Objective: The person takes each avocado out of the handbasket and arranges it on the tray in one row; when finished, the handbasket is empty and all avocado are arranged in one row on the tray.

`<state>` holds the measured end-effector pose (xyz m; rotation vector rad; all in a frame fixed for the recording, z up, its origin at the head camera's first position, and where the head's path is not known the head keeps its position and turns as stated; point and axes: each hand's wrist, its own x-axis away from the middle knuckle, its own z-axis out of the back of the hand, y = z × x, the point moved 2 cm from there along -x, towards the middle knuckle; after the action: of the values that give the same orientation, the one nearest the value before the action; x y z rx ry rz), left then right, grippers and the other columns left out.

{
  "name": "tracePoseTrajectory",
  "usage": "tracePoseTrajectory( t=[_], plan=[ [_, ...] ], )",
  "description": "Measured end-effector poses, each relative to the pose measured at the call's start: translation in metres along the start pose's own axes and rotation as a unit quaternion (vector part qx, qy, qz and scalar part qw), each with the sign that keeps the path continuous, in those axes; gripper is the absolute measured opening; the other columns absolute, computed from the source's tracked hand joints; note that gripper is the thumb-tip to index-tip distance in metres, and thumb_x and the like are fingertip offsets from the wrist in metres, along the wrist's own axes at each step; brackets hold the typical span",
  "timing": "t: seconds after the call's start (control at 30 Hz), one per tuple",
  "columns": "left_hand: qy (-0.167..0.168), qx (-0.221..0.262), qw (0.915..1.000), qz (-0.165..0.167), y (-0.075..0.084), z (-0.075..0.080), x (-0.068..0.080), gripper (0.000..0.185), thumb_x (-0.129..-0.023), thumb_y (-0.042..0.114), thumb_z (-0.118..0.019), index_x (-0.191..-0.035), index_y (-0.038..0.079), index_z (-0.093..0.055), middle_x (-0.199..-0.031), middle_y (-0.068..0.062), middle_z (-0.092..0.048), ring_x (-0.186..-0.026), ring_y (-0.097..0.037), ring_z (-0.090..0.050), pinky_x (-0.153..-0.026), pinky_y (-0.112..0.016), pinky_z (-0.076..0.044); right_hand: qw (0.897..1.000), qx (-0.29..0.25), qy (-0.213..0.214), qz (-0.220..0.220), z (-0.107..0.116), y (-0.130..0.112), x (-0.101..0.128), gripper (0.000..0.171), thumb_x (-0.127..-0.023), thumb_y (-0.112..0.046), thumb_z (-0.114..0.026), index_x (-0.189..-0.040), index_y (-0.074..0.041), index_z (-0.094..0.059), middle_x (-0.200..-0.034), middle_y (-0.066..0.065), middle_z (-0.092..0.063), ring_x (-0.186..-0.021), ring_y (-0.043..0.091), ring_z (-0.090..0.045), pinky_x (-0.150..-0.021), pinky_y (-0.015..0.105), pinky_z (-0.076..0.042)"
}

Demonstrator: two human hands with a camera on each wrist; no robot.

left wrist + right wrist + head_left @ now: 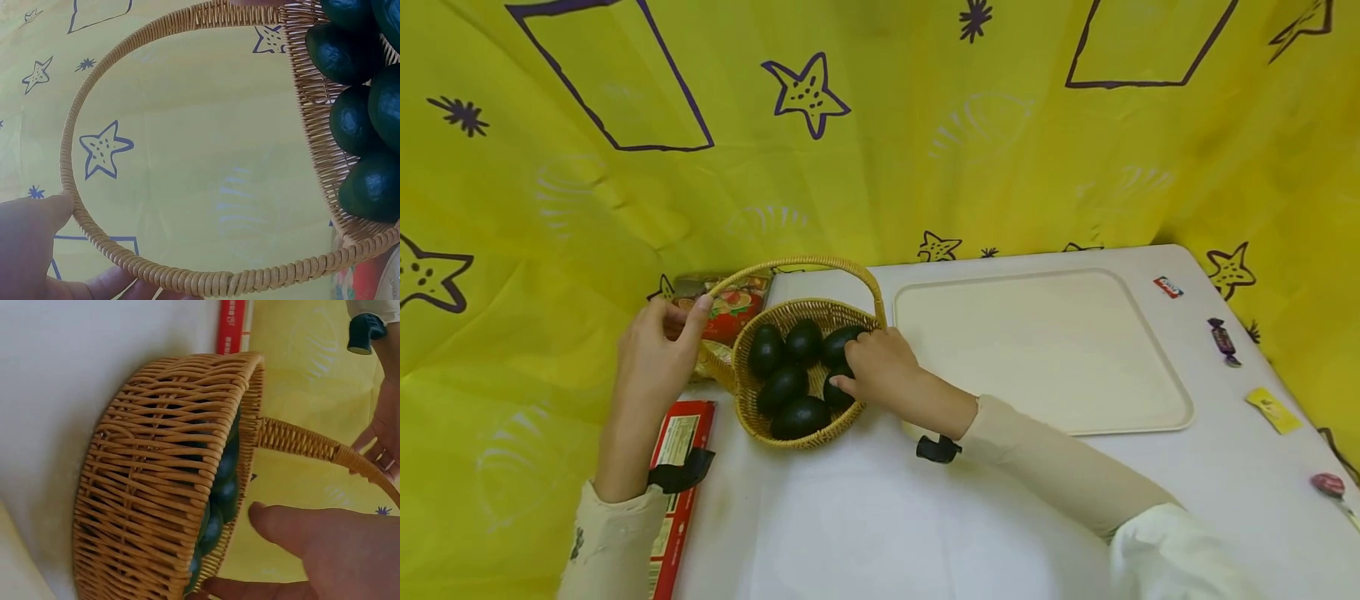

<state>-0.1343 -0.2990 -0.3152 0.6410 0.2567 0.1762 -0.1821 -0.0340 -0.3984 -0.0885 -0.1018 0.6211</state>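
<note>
A wicker basket (827,435) with a tall arched handle (805,262) stands on the table, several dark green avocados (799,417) inside. My left hand (658,342) is at the left side of the handle and holds it; in the left wrist view the thumb lies against it and the fingers pass behind. Over the basket's right rim reaches my right hand (883,367), just above the avocados there. In the right wrist view its thumb (281,525) is straight and spread from the index finger, nothing visible between them. The other fingertips are hidden.
Right of the basket lies a cream tray (1037,350). Along the table's right side are wrapped sweets (1223,342) and a lollipop (1328,485). A red box (681,500) lies by my left forearm, and a red food package (733,317) stands behind the basket. Yellow cloth hangs at the back.
</note>
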Motion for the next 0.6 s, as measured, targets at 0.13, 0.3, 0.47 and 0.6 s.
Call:
tracePoseTrajectory(
  t=[0.13,0.3,0.47,0.6],
  plan=[
    [-0.003,0.000,1.0000,0.001,0.000,0.000,0.000,0.064,-0.107,0.061,-0.048,-0.111,-0.002,-0.059,-0.115,-0.021,-0.060,-0.106,-0.039,-0.057,-0.087,-0.049,-0.043,0.998,0.032,-0.045,-0.020,-0.003,-0.009,-0.004,0.058,-0.096,-0.067,-0.066,-0.110,-0.012,-0.076,-0.110,0.007,-0.075,-0.105,0.029,-0.066,-0.092,0.041,-0.046],
    [-0.003,-0.005,1.0000,0.003,-0.002,0.000,-0.001,0.063,-0.107,0.060,-0.048,-0.112,-0.002,-0.059,-0.115,-0.022,-0.060,-0.106,-0.040,-0.057,-0.087,-0.048,-0.043,0.994,0.062,-0.089,-0.018,-0.007,-0.022,-0.009,0.057,-0.092,-0.070,-0.067,-0.112,-0.017,-0.078,-0.112,0.004,-0.076,-0.108,0.030,-0.069,-0.100,0.045,-0.045],
    [-0.003,-0.006,1.0000,0.004,-0.002,0.000,-0.001,0.063,-0.107,0.060,-0.048,-0.113,-0.002,-0.058,-0.115,-0.021,-0.060,-0.106,-0.039,-0.057,-0.086,-0.047,-0.042,0.990,0.068,-0.119,-0.024,-0.013,-0.028,-0.015,0.057,-0.092,-0.068,-0.070,-0.121,-0.019,-0.076,-0.120,0.003,-0.076,-0.113,0.030,-0.070,-0.110,0.051,-0.044],
    [0.001,-0.002,1.0000,0.002,-0.001,0.000,-0.001,0.065,-0.106,0.062,-0.048,-0.112,-0.002,-0.058,-0.113,-0.021,-0.060,-0.104,-0.038,-0.057,-0.086,-0.045,-0.042,0.991,0.039,-0.124,-0.025,-0.015,-0.026,-0.018,0.052,-0.092,-0.062,-0.074,-0.118,-0.018,-0.074,-0.118,0.004,-0.075,-0.114,0.030,-0.070,-0.114,0.055,-0.040]
  ],
)
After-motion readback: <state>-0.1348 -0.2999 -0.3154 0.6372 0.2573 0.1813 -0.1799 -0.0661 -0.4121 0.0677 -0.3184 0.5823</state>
